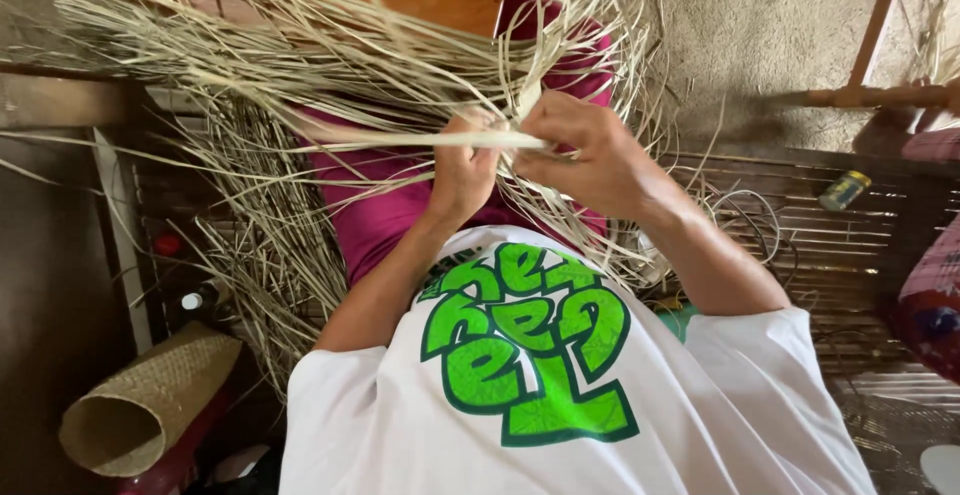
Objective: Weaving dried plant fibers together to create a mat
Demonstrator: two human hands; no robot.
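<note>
At far left: a rolled woven mat (140, 405) is seen lying on the floor, open end toward the camera; a small bottle with a white cap (195, 301) and a red-capped one (166, 244) are set just above it.
Left of centre: a loose mass of pale dried strips (270, 85) is spread across the lap and the slatted floor (800, 215).
Left hand (462, 170): fingers are closed around a flat pale strip (420, 139), which is held level in front of the chest.
Right hand (585, 155): fingers are pinched shut on the same strip's end.
Risk: the dry strip could be cracked or split if bent too sharply; neighbouring strands could be snagged and tangled.
At right: a small yellow-and-blue cylindrical container (843, 191) is laid on the slats; its label cannot be made out.
</note>
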